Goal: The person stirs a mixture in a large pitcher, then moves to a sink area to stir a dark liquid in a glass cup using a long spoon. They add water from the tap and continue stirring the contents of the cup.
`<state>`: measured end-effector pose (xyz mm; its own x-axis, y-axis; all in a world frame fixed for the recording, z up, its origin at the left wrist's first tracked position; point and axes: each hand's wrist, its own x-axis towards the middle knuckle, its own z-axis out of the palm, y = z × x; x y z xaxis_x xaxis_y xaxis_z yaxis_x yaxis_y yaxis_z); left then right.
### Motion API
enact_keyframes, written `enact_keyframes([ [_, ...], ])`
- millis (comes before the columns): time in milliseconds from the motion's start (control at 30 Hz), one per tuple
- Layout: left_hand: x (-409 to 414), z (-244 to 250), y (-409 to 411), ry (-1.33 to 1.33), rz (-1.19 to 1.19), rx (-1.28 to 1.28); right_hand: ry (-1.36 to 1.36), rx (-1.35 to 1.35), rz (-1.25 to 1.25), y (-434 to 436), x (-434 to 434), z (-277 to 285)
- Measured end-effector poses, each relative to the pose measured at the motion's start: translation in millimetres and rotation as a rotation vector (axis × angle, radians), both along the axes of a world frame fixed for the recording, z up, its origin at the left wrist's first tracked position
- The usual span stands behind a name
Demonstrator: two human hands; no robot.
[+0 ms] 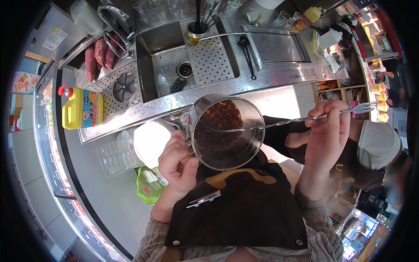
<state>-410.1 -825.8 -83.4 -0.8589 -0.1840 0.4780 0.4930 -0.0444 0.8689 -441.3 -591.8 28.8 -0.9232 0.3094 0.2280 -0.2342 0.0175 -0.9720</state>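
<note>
My left hand [178, 165] grips the handle of a clear jug [250, 150], which is tilted so that I see into its mouth. Dark, glossy balls that look like tapioca pearls [224, 119] lie in a mass inside it. My right hand [327, 134] pinches the twisted shaft of a metal bar spoon [278, 123] near its fork end, which points out to the right. The spoon's other end reaches through the jug's mouth into the pearls, where its tip is hard to make out.
Ahead is a steel sink [163, 68] with a ladle [193, 38] across its perforated cover. A yellow detergent jug [81, 108] and sweet potatoes [100, 55] are left of it. A white container [152, 140] stands near my left hand. Another person [366, 150] is close on the right.
</note>
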Motion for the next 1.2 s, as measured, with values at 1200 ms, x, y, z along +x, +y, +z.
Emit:
enact_keyframes([
  [1200,11.1,1.0,-9.3,-0.155,-0.081,0.063,0.354,0.296,-0.094,-0.1,17.8,19.6],
])
